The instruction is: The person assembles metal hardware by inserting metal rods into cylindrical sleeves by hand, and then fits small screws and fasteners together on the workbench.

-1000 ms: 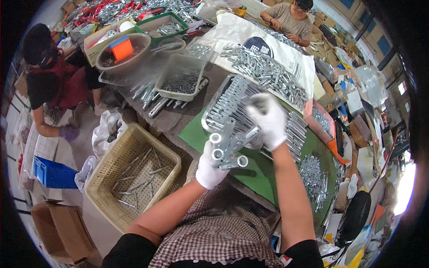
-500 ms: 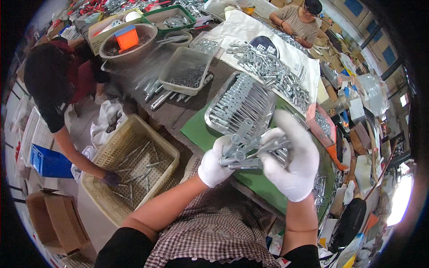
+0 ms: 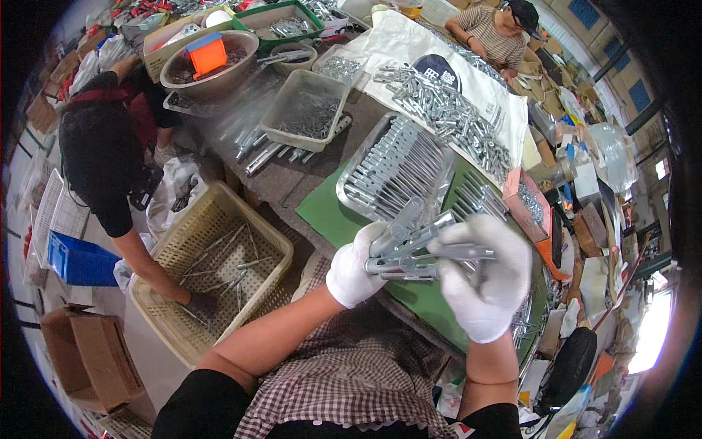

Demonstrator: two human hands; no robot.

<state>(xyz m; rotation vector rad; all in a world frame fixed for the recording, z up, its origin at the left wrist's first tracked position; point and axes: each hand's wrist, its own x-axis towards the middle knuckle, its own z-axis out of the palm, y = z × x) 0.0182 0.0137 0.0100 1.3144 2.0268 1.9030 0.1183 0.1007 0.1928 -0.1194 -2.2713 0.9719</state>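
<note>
My left hand (image 3: 356, 267), in a white glove, is closed around a bundle of shiny metal tubes (image 3: 402, 265). Its tubes fan out to the right over the green board (image 3: 318, 207). At the other end of the bundle, my white-gloved right hand (image 3: 486, 285) has its fingers curled about a metal tube (image 3: 468, 252). Just beyond both hands stands a clear plastic tray (image 3: 447, 157) with similar metal pieces laid in neat rows. More slim metal pieces (image 3: 479, 196) lie side by side on the board, right of the tray.
A white cloth (image 3: 380, 44) beyond the tray bears a heap of metal parts (image 3: 446, 110). A pink box (image 3: 526, 205) stands at right. On my left, a co-worker's gloved hand (image 3: 201, 304) reaches into a beige basket (image 3: 164, 322). Another person (image 3: 497, 36) sits far right.
My right hand has shifted slightly down and right, uncovering the slim metal pieces beside the tray. The co-worker's hand has moved right and slightly down in the basket.
</note>
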